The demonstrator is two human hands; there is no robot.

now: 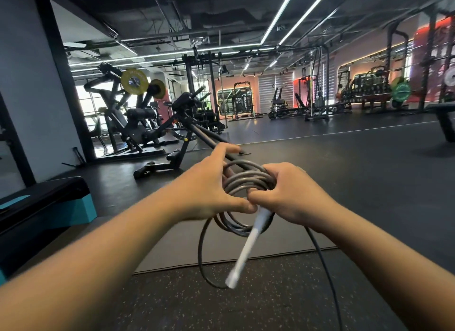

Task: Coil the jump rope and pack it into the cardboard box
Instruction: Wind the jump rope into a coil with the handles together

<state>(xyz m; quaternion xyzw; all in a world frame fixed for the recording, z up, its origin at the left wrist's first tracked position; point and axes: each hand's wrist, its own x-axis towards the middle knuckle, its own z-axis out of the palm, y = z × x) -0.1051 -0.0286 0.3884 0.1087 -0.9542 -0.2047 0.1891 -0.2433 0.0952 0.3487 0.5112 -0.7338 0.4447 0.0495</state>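
Note:
A grey jump rope (pixel 242 180) is wound into several loops held at chest height between both hands. My left hand (pixel 209 190) grips the left side of the coil, thumb pressed at its lower edge, index finger stretched forward. My right hand (pixel 290 195) is closed around the right side of the coil. A white handle (pixel 246 249) hangs down from between the hands, tilted to the lower left. One loose strand (pixel 325 269) trails down to the right and out of frame. No cardboard box is in view.
A black step platform with teal sides (pixel 46 207) stands at the left. A grey floor mat (pixel 187 247) lies below the hands. A black bench machine (pixel 182 133) and weight machines stand ahead left; racks line the far right wall.

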